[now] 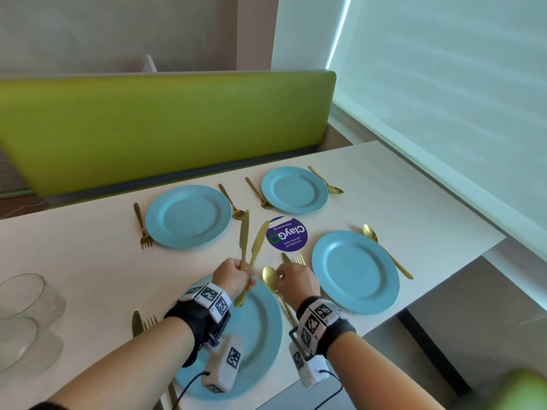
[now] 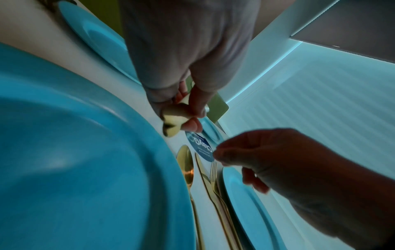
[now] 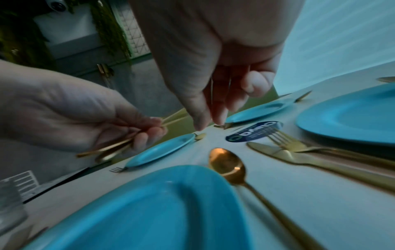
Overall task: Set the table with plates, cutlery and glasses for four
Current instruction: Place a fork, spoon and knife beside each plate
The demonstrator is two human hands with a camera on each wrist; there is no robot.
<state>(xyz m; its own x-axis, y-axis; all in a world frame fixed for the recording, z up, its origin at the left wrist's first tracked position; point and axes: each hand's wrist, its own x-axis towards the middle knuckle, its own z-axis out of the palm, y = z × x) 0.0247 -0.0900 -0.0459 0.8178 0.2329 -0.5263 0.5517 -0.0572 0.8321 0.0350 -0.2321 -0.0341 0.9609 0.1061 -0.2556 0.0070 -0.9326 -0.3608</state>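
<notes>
Head view: the left hand (image 1: pixel 233 278) grips two knives (image 1: pixel 248 247), blades fanned upward, probably a supply for the two far plates (image 1: pixel 188 216) lacking them. The right hand (image 1: pixel 291 281), fingers loosely curled, holds nothing above the knife (image 3: pixel 284 156) beside the fork (image 3: pixel 286 142) on the surface (image 1: pixel 384 202).

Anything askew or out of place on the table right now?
Nothing spilled or damaged. Two far plates have a fork and spoon but no knife; the left hand holds two knives. The glasses sit bunched at the table's left edge.
</notes>
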